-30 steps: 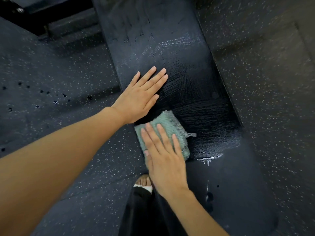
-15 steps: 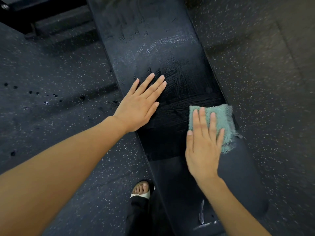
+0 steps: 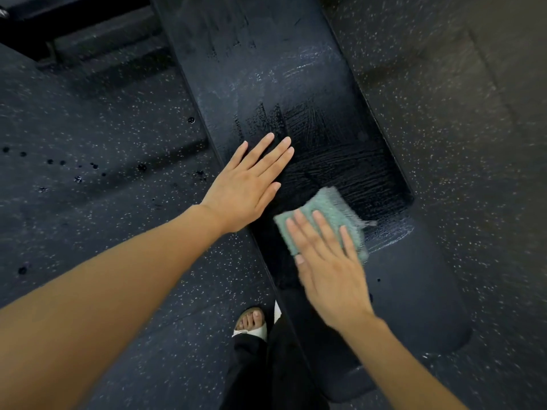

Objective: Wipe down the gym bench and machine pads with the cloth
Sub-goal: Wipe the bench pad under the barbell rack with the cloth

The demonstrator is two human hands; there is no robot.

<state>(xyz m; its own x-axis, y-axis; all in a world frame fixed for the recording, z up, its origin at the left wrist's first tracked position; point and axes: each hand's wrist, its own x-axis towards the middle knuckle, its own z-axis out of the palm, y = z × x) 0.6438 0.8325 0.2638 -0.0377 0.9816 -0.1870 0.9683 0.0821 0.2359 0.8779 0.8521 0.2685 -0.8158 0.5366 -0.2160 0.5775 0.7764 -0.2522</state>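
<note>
**Cloth pressed flat on the streaked bench pad**

The green cloth (image 3: 328, 208) is pressed onto the black bench (image 3: 296, 69) by the right hand (image 3: 328, 270). The fingers are laid straight across it and nothing is curled round it. Both are blurred. The left hand (image 3: 245, 187) is laid flat on the pad just beside the cloth, fingers straight, nothing gripped. Wet streaks (image 3: 340, 161) are seen on the pad beyond the cloth. A sandalled foot (image 3: 251, 321) is planted on the speckled floor (image 3: 103, 128), by the bench's left edge.
</note>
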